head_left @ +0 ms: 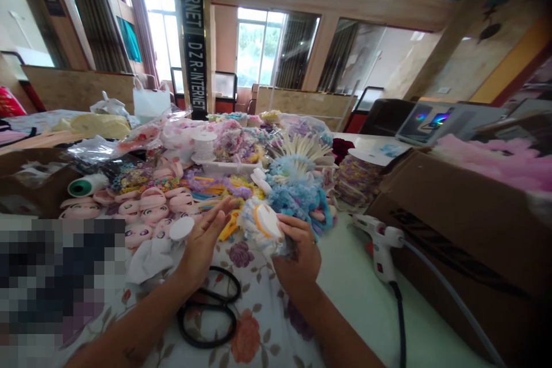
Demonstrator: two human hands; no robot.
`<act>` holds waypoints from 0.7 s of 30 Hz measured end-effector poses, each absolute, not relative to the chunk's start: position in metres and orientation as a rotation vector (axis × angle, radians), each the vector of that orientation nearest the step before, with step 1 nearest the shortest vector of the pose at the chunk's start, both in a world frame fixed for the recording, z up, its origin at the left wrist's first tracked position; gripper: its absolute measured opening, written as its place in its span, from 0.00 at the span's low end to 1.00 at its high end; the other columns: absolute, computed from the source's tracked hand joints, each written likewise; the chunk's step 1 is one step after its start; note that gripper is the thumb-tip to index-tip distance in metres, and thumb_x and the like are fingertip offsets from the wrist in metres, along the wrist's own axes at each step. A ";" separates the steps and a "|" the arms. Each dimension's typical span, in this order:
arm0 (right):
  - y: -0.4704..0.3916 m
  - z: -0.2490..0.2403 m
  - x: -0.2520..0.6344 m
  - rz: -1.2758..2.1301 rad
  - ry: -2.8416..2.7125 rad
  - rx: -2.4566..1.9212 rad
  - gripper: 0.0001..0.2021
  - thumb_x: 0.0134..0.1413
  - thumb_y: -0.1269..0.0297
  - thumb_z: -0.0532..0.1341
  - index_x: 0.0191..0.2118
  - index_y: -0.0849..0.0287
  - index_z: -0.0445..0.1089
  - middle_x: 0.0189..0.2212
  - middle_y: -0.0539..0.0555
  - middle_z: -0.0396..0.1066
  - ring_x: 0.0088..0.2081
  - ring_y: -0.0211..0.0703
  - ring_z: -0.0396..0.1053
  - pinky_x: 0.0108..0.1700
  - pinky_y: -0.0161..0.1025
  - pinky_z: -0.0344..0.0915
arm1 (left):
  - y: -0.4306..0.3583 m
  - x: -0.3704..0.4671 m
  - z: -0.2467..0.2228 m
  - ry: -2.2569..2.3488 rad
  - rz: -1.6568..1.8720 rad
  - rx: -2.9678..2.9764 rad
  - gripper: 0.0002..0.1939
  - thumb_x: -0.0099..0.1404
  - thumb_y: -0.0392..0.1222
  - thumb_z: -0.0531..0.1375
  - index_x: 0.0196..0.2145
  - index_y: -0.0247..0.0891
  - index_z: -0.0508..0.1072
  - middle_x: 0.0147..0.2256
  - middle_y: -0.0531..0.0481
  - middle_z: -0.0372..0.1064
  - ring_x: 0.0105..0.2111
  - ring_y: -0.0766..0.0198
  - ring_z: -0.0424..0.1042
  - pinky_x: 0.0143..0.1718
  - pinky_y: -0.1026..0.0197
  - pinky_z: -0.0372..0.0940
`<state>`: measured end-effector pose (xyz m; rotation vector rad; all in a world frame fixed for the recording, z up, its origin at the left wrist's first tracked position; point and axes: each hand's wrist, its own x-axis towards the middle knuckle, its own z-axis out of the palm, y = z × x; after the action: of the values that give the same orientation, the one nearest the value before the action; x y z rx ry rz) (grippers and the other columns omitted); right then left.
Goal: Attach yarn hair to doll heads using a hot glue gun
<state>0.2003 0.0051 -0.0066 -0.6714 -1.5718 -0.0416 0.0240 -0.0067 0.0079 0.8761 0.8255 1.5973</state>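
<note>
My right hand (304,250) is closed around a fluffy pale blue and white yarn piece (254,227). On the face of that piece sits a white oval disc (268,219) with an orange rim, turned up toward me. To the left, my left hand (207,233) is open, its fingers stretched out and apart from the yarn piece. Scissors with black handles (207,325) lie on the flowered cloth (245,299) below my hands; their blades are hidden by my left wrist. A white round disc (181,229) and white fabric (150,259) are beside my left forearm.
A glue gun (379,244) with a cord lies at the right, against a cardboard box (466,247) holding pink tulle (491,158). Several pink doll faces (153,207) lie left. Blue fluffy yarn (295,195) and a large spool (360,175) stand beyond my hands.
</note>
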 end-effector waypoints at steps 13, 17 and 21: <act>0.007 -0.012 0.205 -0.290 -1.656 -0.646 0.19 0.47 0.76 0.61 0.47 0.56 0.66 0.42 0.59 0.74 0.42 0.47 0.74 0.42 0.43 0.73 | -0.014 0.018 0.017 0.884 1.523 1.194 0.15 0.64 0.48 0.59 0.47 0.44 0.75 0.53 0.47 0.70 0.55 0.57 0.67 0.53 0.60 0.64; 0.007 -0.019 0.207 -0.239 -1.680 -0.636 0.22 0.46 0.77 0.59 0.48 0.56 0.65 0.44 0.59 0.74 0.44 0.48 0.74 0.42 0.45 0.73 | -0.018 0.018 0.021 0.914 1.548 1.455 0.15 0.63 0.44 0.60 0.48 0.45 0.76 0.55 0.49 0.69 0.58 0.56 0.64 0.57 0.56 0.61; 0.003 -0.022 0.205 -0.209 -1.712 -0.669 0.22 0.44 0.78 0.56 0.48 0.55 0.65 0.44 0.59 0.75 0.45 0.49 0.74 0.42 0.46 0.72 | -0.021 0.019 0.020 0.984 1.558 1.524 0.14 0.62 0.42 0.61 0.46 0.45 0.77 0.51 0.49 0.72 0.54 0.55 0.68 0.58 0.53 0.60</act>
<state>0.2051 0.0034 -0.0217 -0.6687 -1.7123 -0.2089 0.0192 -0.0210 0.0202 1.5236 0.9836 1.5585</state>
